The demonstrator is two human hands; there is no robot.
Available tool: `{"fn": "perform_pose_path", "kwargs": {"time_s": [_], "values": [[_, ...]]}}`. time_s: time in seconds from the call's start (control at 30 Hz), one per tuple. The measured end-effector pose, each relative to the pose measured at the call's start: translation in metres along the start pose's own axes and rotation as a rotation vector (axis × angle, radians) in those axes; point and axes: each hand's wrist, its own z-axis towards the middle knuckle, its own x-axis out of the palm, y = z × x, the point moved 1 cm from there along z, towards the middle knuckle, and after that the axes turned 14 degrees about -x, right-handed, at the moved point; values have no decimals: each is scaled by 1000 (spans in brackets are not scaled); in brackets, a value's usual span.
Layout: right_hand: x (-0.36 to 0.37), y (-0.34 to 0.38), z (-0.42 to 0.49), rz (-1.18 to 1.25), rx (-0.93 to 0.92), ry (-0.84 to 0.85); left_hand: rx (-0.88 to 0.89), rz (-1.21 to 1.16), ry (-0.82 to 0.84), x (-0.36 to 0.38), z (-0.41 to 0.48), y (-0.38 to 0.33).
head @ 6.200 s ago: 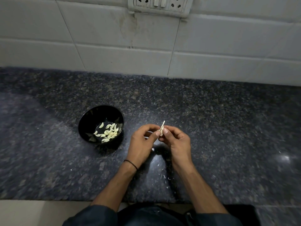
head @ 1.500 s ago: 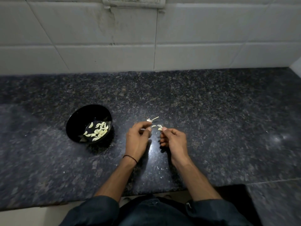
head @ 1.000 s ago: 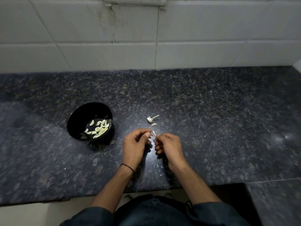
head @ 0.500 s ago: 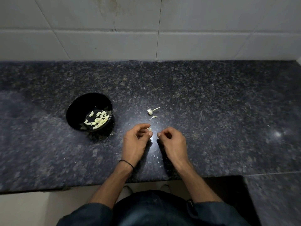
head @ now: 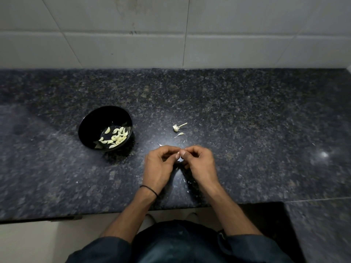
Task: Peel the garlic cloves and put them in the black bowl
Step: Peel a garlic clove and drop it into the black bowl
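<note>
Left hand [head: 161, 168] and right hand [head: 199, 164] pinch a half-hidden garlic clove [head: 179, 155]; black bowl [head: 98, 118] lies leftward, nearer the left hand.

Dark speckled granite counter [head: 247, 111], glossy, light glint at right; white tiled wall [head: 228, 25] behind, stained; pale floor [head: 28, 243] below.

Open counter [head: 247, 120] between black bowl [head: 102, 118] and scraps [head: 176, 127]
</note>
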Motion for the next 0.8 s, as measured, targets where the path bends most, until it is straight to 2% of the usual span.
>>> {"fn": "perform_pose_path", "kwargs": {"time_s": [0.3,0.53,0.63,0.7,0.8], "values": [[1,3,-3,189,93,-42,-170,-214,53,0,3,0],[0,8,-3,259,80,-63,-182,-276,77,-1,1,-3],[3,12,-2,400,181,-97,-135,-234,49,1,1,-4],[7,12,0,473,254,-123,-59,-127,11,3,1,-4],[9,12,-2,412,259,-123,48,44,-42,3,1,-4]]}}
